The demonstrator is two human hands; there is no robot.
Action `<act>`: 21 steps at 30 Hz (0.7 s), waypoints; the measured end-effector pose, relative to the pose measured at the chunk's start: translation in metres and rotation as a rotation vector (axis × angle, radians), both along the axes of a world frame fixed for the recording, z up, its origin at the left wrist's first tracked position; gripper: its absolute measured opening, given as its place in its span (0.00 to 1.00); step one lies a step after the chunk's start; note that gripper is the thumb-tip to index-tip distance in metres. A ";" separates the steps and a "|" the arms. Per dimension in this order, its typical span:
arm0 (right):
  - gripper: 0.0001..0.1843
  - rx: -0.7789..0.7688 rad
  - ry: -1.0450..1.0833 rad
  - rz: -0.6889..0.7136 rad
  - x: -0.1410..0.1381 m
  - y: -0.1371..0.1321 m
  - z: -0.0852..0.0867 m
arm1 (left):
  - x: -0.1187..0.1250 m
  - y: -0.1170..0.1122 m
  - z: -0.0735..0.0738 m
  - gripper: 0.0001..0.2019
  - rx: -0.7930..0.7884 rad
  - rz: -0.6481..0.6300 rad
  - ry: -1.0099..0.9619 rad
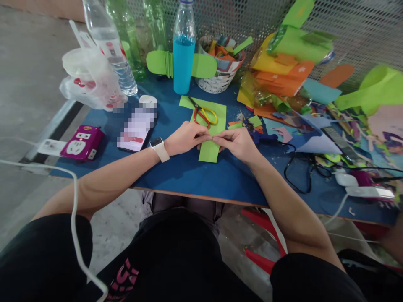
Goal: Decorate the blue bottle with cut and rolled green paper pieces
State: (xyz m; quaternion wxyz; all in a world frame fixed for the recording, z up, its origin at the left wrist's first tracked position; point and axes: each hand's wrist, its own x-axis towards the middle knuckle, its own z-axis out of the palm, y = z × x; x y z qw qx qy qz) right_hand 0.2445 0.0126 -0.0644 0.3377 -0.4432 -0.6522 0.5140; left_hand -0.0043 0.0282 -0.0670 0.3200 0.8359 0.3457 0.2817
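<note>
Both hands meet over a strip of green paper (209, 152) lying on the blue table (201, 176). My left hand (186, 137), with a white watch on its wrist, pinches the strip's upper part with closed fingers. My right hand (236, 141) pinches the same paper from the right, fingertips touching those of the left. Just beyond the hands a larger green sheet (217, 110) lies flat, with red and yellow scissors (204, 114) resting on it.
A phone (137, 128) and a pink power strip (82, 143) lie to the left. Bottles, one with a blue sleeve (183, 63), and a basket of paper scraps (220, 69) stand behind. Coloured paper piles (283, 71), black cables (299, 167) and a white glue gun (362, 186) fill the right side.
</note>
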 end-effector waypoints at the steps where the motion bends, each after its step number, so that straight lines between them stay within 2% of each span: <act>1: 0.31 -0.003 -0.004 0.001 0.000 0.000 0.000 | 0.000 0.000 0.000 0.17 0.002 0.001 -0.003; 13: 0.34 -0.006 -0.014 -0.013 -0.002 0.000 0.003 | 0.000 -0.001 0.002 0.18 -0.058 0.016 -0.043; 17: 0.35 -0.008 -0.009 -0.026 -0.002 0.001 0.000 | -0.002 -0.001 0.003 0.15 -0.086 0.010 -0.045; 21: 0.32 0.000 -0.007 -0.047 -0.002 0.001 -0.002 | -0.002 0.000 0.004 0.11 -0.144 -0.002 -0.071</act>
